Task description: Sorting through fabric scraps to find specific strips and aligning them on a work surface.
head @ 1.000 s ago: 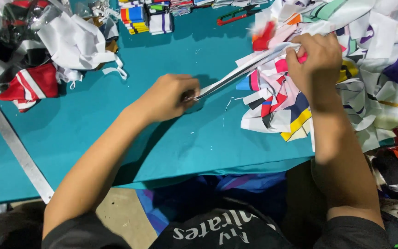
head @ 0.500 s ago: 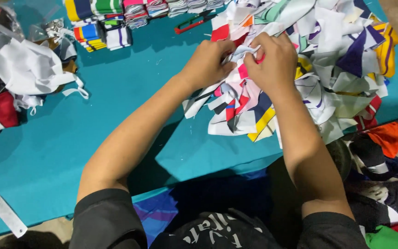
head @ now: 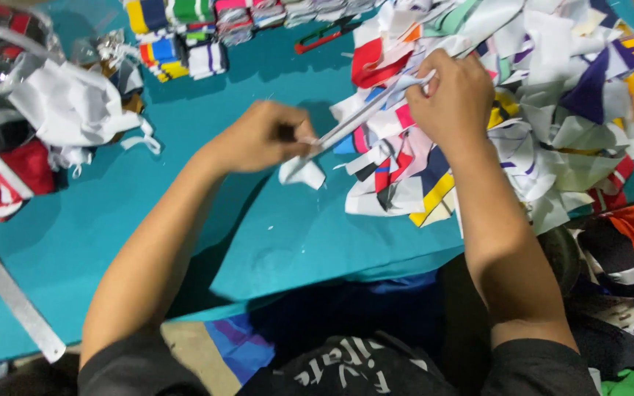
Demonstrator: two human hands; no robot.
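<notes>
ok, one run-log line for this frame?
left hand: pinching white fabric strip | right hand: gripping strip's far end, over scrap pile | strip: stretched above teal table

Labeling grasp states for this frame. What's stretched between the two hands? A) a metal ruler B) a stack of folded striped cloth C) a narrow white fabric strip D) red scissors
C: the left hand and right hand each pinch one end of a narrow white fabric strip, held taut above the teal table; the metal ruler lies untouched at the table's left edge.
</notes>
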